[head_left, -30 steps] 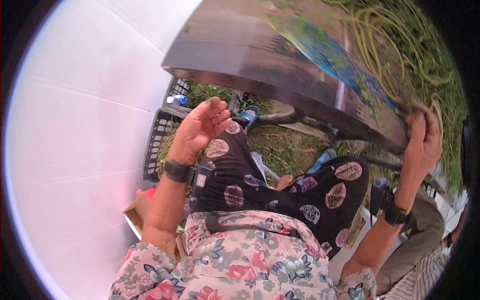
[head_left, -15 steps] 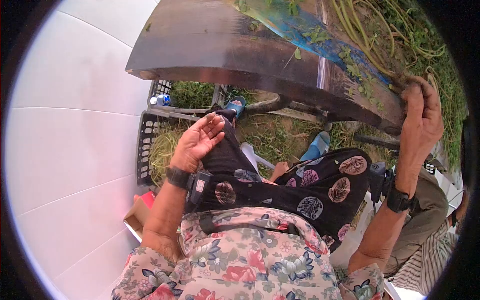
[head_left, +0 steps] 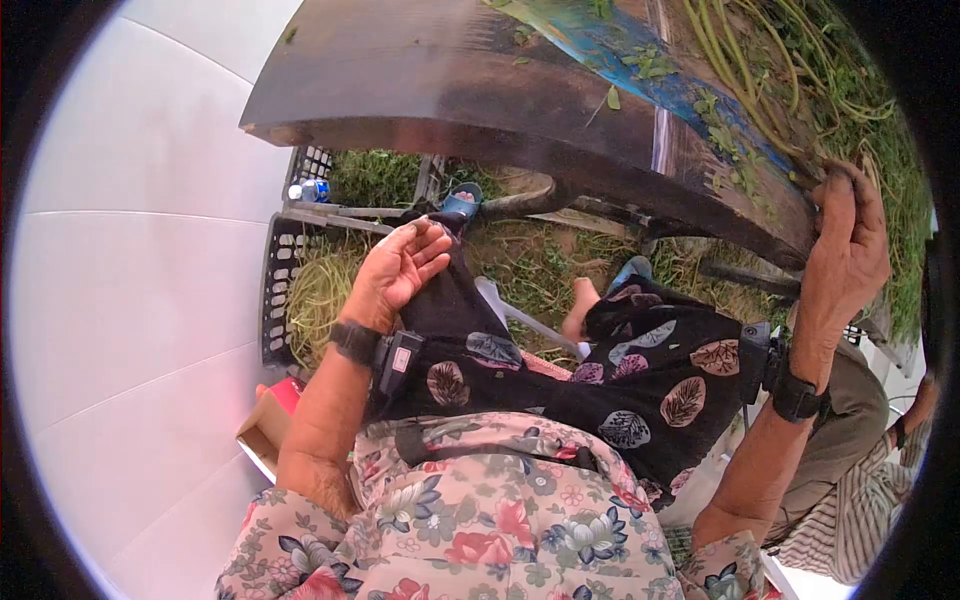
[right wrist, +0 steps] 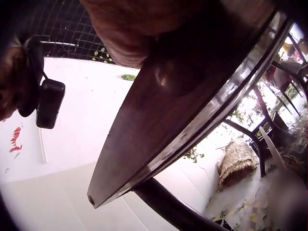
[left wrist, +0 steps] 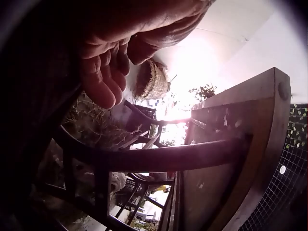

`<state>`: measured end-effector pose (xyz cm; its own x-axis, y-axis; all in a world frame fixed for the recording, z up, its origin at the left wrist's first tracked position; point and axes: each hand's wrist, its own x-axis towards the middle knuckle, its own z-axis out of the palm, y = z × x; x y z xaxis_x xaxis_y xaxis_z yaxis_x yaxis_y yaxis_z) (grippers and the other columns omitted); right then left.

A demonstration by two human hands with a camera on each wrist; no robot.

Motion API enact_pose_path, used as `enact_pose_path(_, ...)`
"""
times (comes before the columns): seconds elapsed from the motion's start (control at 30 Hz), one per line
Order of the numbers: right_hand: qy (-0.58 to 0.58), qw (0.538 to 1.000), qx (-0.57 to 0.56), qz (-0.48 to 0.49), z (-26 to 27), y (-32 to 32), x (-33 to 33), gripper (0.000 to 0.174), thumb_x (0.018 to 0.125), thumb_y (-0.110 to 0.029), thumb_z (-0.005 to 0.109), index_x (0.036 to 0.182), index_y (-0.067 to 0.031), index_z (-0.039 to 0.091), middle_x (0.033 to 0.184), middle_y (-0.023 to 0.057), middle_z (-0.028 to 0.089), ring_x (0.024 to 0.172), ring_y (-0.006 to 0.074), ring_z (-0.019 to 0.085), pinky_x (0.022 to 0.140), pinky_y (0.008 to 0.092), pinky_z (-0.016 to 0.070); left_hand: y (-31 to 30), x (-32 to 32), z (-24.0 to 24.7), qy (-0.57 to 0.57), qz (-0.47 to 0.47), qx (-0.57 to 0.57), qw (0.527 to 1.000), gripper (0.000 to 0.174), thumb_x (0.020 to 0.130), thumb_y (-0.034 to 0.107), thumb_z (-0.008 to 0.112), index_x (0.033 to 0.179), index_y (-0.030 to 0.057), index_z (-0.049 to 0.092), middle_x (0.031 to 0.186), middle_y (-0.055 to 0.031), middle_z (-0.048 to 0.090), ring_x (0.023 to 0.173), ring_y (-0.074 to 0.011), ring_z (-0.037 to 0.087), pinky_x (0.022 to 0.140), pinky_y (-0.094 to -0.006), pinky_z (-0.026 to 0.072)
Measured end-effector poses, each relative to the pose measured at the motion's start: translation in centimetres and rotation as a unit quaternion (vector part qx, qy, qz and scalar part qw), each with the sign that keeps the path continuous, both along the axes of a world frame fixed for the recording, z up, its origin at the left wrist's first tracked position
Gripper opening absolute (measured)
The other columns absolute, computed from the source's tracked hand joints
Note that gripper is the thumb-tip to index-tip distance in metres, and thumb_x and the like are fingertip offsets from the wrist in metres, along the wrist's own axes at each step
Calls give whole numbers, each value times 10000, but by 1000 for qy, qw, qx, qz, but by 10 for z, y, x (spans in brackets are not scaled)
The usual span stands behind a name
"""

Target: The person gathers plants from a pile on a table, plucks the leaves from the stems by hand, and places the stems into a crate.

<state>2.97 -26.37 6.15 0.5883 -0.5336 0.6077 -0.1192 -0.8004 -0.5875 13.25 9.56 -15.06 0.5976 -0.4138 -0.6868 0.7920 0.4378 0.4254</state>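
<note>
My left hand [head_left: 405, 265] is held above the lap, palm up, with its fingers loosely bent and nothing in them. In the left wrist view its fingers [left wrist: 103, 82] hang in front of the table's underside. At the right end of the dark wooden table [head_left: 400, 75], my right hand [head_left: 848, 235] pinches the ends of a few long green stems [head_left: 735, 85] between thumb and fingers. Those stems run away from me across the tabletop, beside a blue plastic sheet [head_left: 590, 50] scattered with torn leaves. In the right wrist view the hand mostly hides what it grips.
A big heap of leafy vines [head_left: 870, 100] covers the table's far right. Left of my legs stand black crates, one holding pale stems [head_left: 320, 295], with a bottle [head_left: 310, 191] near them. An open cardboard box [head_left: 265, 430] lies by my left elbow. Another person's striped sleeve [head_left: 850, 525] shows at right.
The head view has shifted, so the table edge sits further left. My right hand stays at the stem ends and my left remains raised. The right knee has swung, and a bare foot now shows.
</note>
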Motion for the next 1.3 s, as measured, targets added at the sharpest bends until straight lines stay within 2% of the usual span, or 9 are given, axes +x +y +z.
enact_pose_path(0.23, -1, 1000, -1, -1, 1, 0, 0, 170, 850, -148, 563, 947, -19, 618, 766, 15, 607, 711, 69, 550, 664, 196, 436, -3, 1, 0, 2, -9, 16, 1000, 245, 921, 189, 424, 1044, 11, 540, 969, -117, 622, 905, -250, 615, 752, -386, 533)
enact_pose_path(0.37, -4, 1000, -27, -3, 3, 3, 1, 171, 849, -153, 565, 938, -18, 620, 757, 13, 607, 705, 66, 547, 653, 194, 432, -5, 2, 4, 0, -14, 24, 1000, 222, 910, 187, 453, 1020, 19, 548, 959, -110, 623, 896, -247, 616, 745, -381, 533)
enact_pose_path(0.47, -21, 999, 29, 16, 4, 4, 1, 177, 850, -164, 566, 933, -18, 622, 746, 10, 604, 700, 67, 544, 646, 195, 431, -8, 3, 1, 4, -18, 25, 1000, 203, 901, 184, 467, 994, 25, 554, 945, -110, 624, 880, -247, 619, 732, -381, 536)
enact_pose_path(0.53, -6, 1000, 6, 6, 7, 5, -1, 181, 848, -173, 569, 930, -20, 624, 741, 7, 599, 698, 67, 542, 647, 196, 433, -9, 3, 4, 0, -18, 44, 999, 192, 898, 183, 464, 969, 33, 561, 924, -116, 623, 863, -250, 621, 715, -389, 538)
enact_pose_path(0.67, 7, 999, -19, -30, 8, 6, -3, 192, 845, -187, 574, 931, -23, 625, 739, 1, 596, 697, 67, 541, 652, 199, 437, -5, -1, 6, -2, -10, 31, 999, 205, 906, 182, 446, 988, 30, 555, 928, -128, 622, 843, -256, 627, 709, -391, 542)
enact_pose_path(0.77, -18, 1000, 0, 1, 6, 2, -6, 198, 844, -194, 577, 934, -25, 626, 751, 6, 604, 702, 70, 551, 656, 202, 441, -3, -4, 7, -11, -19, 16, 1000, 215, 902, 181, 471, 1027, 29, 559, 968, -112, 622, 877, -230, 621, 737, -365, 535)
enact_pose_path(0.97, -24, 1000, -6, -1, 5, 0, -6, 208, 843, -191, 578, 943, -15, 625, 762, 17, 610, 699, 71, 553, 663, 204, 443, 1, -3, 3, -21, -31, -2, 999, 225, 910, 189, 452, 1023, 28, 561, 966, -104, 624, 875, -226, 622, 749, -366, 533)
enact_pose_path(1.3, 21, 999, -22, -21, 5, -2, -2, 225, 849, -201, 557, 949, -9, 619, 760, 28, 606, 706, 79, 554, 664, 211, 438, -2, -4, 0, 0, -28, -20, 999, 213, 902, 187, 467, 1015, 36, 566, 931, -103, 634, 825, -222, 636, 699, -364, 548)
